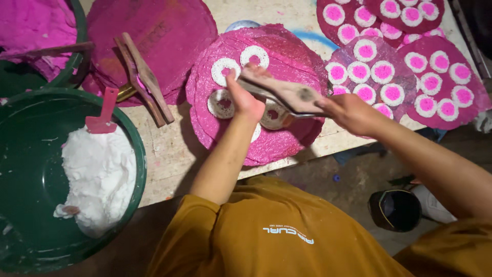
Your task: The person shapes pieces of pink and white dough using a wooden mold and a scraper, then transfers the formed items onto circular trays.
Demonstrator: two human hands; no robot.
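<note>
Now the big green basin [31, 169] with the white paste [100, 174] sits well to the left of the pink disc [287, 56] I work on. This disc lies on the wooden table [169, 149], and finished discs [410, 77] with white and pink rings are just to its right. My right hand [348, 110] is closed around the handle of a flat wooden press tool [287, 92] held over the disc. My left hand [246, 97] has its fingers clenched on the tool's front end, beside a white ring [225, 69]. I think I should keep the tool level and place each ring apart from its neighbours. A pink scraper [105, 113] stands in the paste.
</note>
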